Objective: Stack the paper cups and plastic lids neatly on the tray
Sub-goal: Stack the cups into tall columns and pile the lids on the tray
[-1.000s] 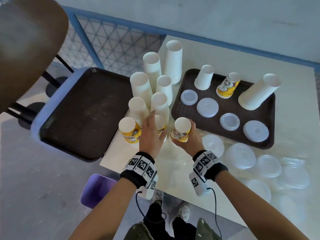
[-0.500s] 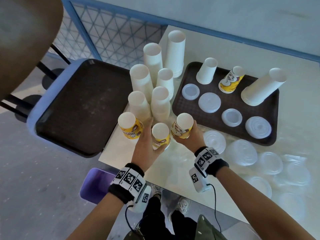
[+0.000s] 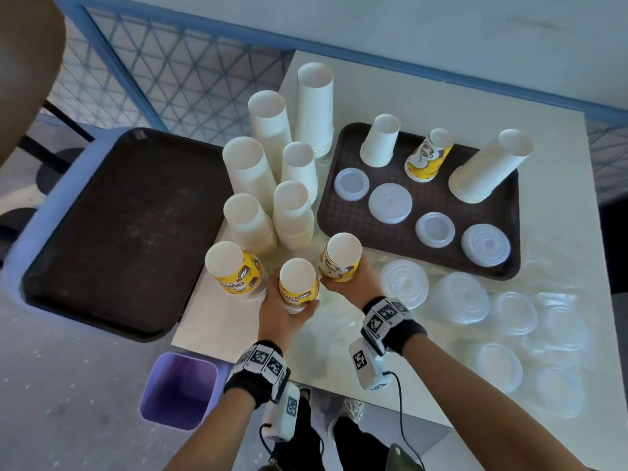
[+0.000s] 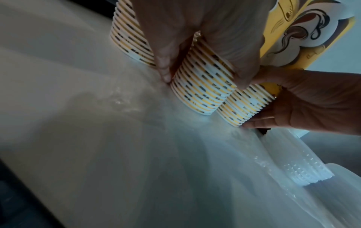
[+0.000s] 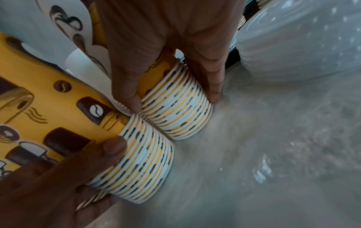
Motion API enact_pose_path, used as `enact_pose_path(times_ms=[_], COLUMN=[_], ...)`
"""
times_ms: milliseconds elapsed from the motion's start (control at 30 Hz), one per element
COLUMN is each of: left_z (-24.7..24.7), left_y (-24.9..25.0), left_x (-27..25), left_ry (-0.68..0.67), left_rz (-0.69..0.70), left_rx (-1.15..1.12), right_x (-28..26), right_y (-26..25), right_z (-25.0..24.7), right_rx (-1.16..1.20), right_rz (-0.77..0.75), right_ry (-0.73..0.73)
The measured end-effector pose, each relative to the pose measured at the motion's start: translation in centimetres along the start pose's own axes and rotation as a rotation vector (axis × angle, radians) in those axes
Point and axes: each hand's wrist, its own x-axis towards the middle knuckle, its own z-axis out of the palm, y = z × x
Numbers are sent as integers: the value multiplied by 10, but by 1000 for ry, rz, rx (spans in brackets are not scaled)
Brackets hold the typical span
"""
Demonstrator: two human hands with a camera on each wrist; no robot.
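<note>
Left hand gripped one yellow printed paper cup stack, right hand another; best lifted low, upright, toward the brown tray.

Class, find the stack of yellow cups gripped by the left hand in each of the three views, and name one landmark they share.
Head: stack of yellow cups, low centre.
Left wrist: upper centre.
Right wrist: lower left.
Shared landmark: the right hand's yellow stack beside it.

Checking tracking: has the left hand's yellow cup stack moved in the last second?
Yes. The yellow cup stack in the left hand came toward the person, away from the white stacks, judged against the free yellow stack.
</note>
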Motion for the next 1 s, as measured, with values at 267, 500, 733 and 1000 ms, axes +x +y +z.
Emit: enact_pose_path(times_ms=[267,500,733,1000], left_z=[-14,-22,21,107], left_y=[-3,12,93,218], left_x=[0,-13,23,117], left_ry=[-121,-213,-322,-301], left_rz=[91,252,382,426], left_rx=[11,-13,31,-58], right_x=[-17,-44,-35,-3], right_y=[-13,-32,-46,-46], right_z=[-2,-44,-131,-221], right_rx=[15,100,176,178], right_rz=[9,-23,-82,-124], right_ry=[-3,131,295,438])
